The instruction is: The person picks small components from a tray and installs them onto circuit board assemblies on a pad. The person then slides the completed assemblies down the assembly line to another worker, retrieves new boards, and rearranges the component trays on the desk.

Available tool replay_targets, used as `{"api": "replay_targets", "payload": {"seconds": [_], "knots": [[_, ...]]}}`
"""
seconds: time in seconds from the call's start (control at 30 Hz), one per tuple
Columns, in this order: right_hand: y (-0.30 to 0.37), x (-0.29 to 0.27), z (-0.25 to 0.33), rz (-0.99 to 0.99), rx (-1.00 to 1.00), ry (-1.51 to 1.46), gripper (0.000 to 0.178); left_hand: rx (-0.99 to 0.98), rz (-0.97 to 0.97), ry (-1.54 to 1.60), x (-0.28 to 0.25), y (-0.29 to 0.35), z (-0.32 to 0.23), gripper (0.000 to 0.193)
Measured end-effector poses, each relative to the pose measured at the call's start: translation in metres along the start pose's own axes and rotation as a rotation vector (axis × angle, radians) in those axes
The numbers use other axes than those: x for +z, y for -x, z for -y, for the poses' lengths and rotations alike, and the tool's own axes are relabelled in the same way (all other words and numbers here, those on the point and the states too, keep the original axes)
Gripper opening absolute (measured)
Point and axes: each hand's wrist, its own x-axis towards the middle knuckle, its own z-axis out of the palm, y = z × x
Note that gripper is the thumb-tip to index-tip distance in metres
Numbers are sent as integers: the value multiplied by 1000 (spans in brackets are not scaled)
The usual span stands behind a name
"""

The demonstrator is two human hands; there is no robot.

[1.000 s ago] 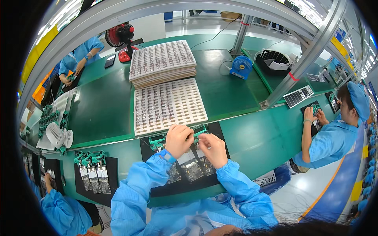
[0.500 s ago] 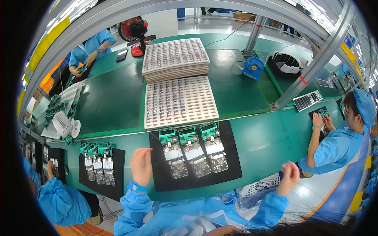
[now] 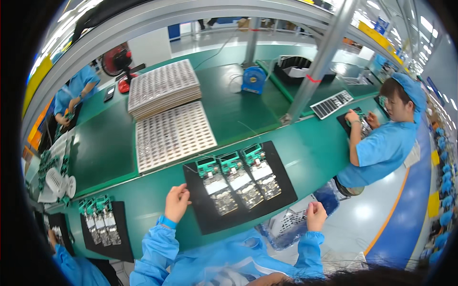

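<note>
My left hand [image 3: 177,204] is at the left edge of a black mat [image 3: 210,225], fingers curled together; what they hold, if anything, is hidden. My right hand [image 3: 316,217] is in front of the bench's near edge, fingertips pinched, and anything between them is too small to make out. Side by side on the mat lie three circuit boards: a left one [image 3: 224,202], a middle one [image 3: 249,194] and a right one [image 3: 270,185]. Each carries a white strip and sits below a green frame-like part [image 3: 230,159]. Neither hand touches the boards.
Beyond the mat stand a white tray of small parts [image 3: 174,136] and a tray stack [image 3: 164,86]. A blue fan [image 3: 253,80] is farther back. Another mat with boards [image 3: 125,238] lies left. A co-worker [image 3: 384,138] handles a board at right. A plastic-lined bin [image 3: 329,196] stands below the bench.
The view has turned, shifting the far trays and fan leftward. My left hand has come down beside the mat's edge, its fingers more curled. My right hand has moved inward and lower.
</note>
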Motion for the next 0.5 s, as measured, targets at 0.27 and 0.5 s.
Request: {"api": "replay_targets", "payload": {"seconds": [0.27, 0.5], "knots": [[-42, 4, 0, -116, -154, -96, 43, 61, 267, 282, 177, -59, -33, 51], [-134, 13, -87, -38, -172, -470, 48, 554, 356, 140, 269, -70, -7, 51]]}}
